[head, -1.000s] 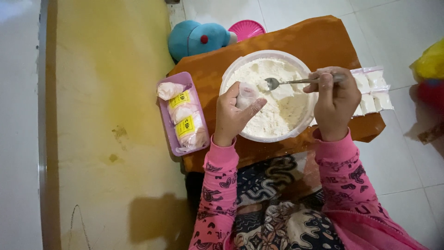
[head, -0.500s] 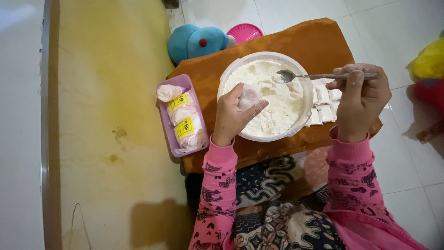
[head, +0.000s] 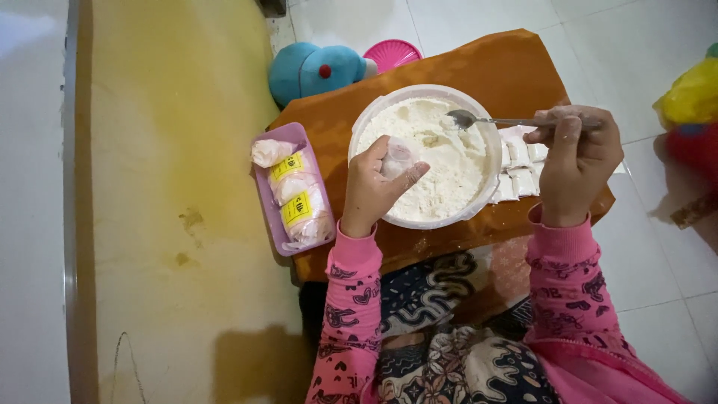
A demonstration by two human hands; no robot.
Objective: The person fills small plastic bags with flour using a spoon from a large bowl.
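Holding a small clear plastic bag (head: 398, 157) over the white bowl of flour (head: 430, 161), the left hand (head: 374, 187) pinches it closed-fingered; the right hand (head: 576, 153) grips a spoon (head: 479, 120) at the far rim. Flour could spill if the spoon tilts or misses the bag's narrow mouth.

The spoon (head: 493, 120) is drawn back from the middle of the bowl (head: 374, 120) to its upper right rim, and the right hand (head: 574, 161) is shifted rightward, off the bowl.
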